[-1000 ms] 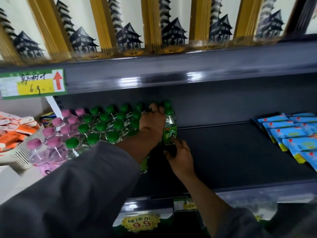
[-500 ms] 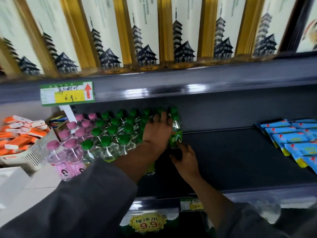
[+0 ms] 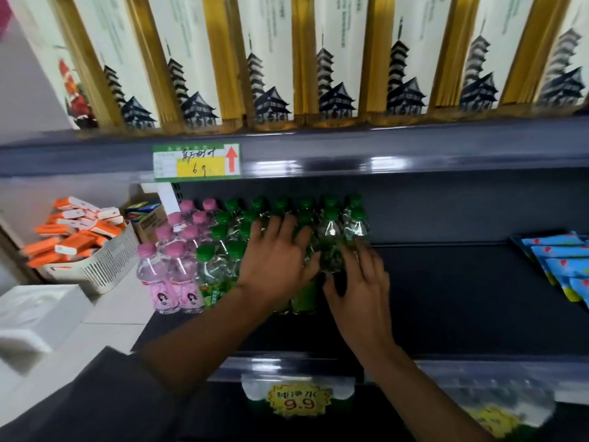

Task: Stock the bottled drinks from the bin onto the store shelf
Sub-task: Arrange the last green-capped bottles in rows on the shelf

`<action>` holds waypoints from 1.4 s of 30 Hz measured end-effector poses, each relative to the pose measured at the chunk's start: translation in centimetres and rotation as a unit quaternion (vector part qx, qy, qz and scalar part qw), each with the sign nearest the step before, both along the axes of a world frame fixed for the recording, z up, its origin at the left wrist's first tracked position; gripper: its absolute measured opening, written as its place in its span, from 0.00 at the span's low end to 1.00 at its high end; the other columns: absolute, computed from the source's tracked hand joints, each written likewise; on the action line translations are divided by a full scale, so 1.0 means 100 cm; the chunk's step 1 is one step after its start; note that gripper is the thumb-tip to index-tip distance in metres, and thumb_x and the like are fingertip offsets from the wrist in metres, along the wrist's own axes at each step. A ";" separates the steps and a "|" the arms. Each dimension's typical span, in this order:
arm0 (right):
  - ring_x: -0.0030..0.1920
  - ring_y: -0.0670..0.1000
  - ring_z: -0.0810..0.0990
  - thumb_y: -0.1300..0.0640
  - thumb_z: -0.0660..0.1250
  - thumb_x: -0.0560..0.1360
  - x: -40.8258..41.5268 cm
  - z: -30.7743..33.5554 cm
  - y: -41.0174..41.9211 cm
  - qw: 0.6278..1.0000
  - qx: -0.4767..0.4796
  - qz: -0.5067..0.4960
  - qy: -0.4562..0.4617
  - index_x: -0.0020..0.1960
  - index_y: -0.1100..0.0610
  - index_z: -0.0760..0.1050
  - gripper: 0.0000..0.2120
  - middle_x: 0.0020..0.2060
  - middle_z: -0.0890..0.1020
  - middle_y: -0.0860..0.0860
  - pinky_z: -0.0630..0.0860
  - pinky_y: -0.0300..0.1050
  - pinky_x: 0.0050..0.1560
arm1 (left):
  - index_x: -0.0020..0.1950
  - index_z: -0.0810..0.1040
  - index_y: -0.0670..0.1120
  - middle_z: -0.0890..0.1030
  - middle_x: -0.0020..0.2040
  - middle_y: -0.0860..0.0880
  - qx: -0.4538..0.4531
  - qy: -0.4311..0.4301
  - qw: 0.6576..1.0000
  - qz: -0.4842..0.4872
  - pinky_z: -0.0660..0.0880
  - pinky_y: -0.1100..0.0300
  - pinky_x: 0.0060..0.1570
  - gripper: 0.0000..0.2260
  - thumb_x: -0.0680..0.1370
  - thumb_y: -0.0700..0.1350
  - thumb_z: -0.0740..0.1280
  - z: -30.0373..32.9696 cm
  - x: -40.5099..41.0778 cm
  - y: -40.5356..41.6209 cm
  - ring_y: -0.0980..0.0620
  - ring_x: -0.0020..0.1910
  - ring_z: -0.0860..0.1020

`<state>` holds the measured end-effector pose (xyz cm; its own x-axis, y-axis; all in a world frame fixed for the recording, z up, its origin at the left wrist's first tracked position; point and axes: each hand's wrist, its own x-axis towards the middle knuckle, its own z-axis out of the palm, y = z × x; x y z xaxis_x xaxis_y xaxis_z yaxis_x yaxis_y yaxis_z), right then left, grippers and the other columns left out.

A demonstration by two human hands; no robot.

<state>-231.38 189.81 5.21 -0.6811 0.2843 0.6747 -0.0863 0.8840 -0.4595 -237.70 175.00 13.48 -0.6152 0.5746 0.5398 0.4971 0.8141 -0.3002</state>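
Both hands rest on the green-capped bottles [image 3: 331, 231] massed at the shelf's [image 3: 462, 298] left end: left hand [image 3: 274, 263] spread flat across their fronts, right hand [image 3: 360, 282] with straight fingers against the rightmost one; pink-capped bottles [image 3: 172, 266] stand just left

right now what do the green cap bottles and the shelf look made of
Green-cap bottles: likely clear glossy plastic, see-through walls with bright glints. Shelf: dark matte board; its front rail looks like glossy painted metal or plastic, given the light streaks.
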 end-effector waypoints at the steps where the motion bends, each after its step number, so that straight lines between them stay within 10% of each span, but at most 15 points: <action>1: 0.76 0.57 0.64 0.53 0.70 0.78 0.001 0.005 -0.008 1.000 0.000 0.013 0.013 0.75 0.55 0.69 0.27 0.76 0.67 0.53 0.66 0.56 0.70 | 0.62 0.78 0.45 0.79 0.58 0.40 0.006 0.002 1.000 0.005 0.70 0.42 0.58 0.24 0.78 0.61 0.56 -0.001 0.002 -0.012 0.39 0.57 0.76; 15: 0.72 0.61 0.70 0.57 0.66 0.78 -0.026 0.030 -0.194 0.967 0.015 0.238 0.095 0.71 0.59 0.74 0.22 0.73 0.71 0.57 0.71 0.60 0.68 | 0.68 0.75 0.49 0.76 0.67 0.44 0.065 -0.006 0.986 0.151 0.69 0.43 0.62 0.23 0.80 0.61 0.58 -0.004 0.032 -0.217 0.41 0.64 0.74; 24: 0.72 0.54 0.69 0.59 0.68 0.77 -0.025 -0.036 -0.324 0.919 0.003 0.393 -0.024 0.73 0.54 0.71 0.24 0.73 0.70 0.53 0.73 0.52 0.68 | 0.68 0.75 0.50 0.77 0.65 0.46 0.103 -0.062 0.949 0.292 0.69 0.44 0.62 0.23 0.79 0.61 0.58 -0.074 0.062 -0.333 0.41 0.62 0.75; 42: 0.69 0.53 0.72 0.52 0.71 0.77 0.002 -0.252 -0.418 0.898 0.090 0.317 -0.294 0.74 0.50 0.69 0.27 0.72 0.73 0.52 0.78 0.52 0.64 | 0.63 0.77 0.49 0.80 0.57 0.46 0.099 -0.191 0.907 0.361 0.72 0.45 0.55 0.22 0.74 0.59 0.69 -0.297 0.077 -0.439 0.42 0.54 0.79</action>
